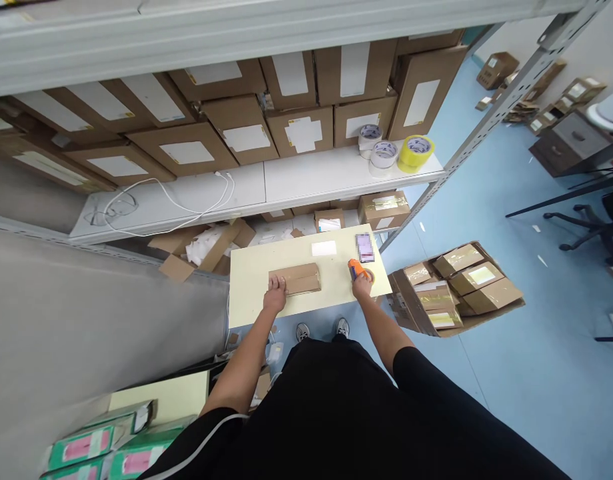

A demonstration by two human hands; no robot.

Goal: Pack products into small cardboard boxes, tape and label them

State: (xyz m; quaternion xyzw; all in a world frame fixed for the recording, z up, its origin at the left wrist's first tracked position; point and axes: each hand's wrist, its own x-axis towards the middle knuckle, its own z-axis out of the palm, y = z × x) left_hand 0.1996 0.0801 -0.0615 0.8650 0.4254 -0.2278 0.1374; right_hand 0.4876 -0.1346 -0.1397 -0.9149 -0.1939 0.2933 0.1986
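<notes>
A small closed cardboard box (302, 279) lies lengthwise on a cream tabletop (251, 300). My left hand (275, 295) rests with its fingers laid out on the left end of that box. At the table's right side, my right hand (362, 287) is closed around an orange tape dispenser (357, 268), which is apart from the box. Behind the box lies a white label (324, 248). A phone (365, 247) with a blurred screen sits just beyond the dispenser.
A metal shelf (306, 172) with labelled cartons (303, 135) and tape rolls (415, 153) stands behind the table. Right of the table, a large open carton (401, 313) holds several packed boxes. A white cable (179, 207) hangs over the shelf edge. Green-and-pink packages (86, 445) lie at lower left.
</notes>
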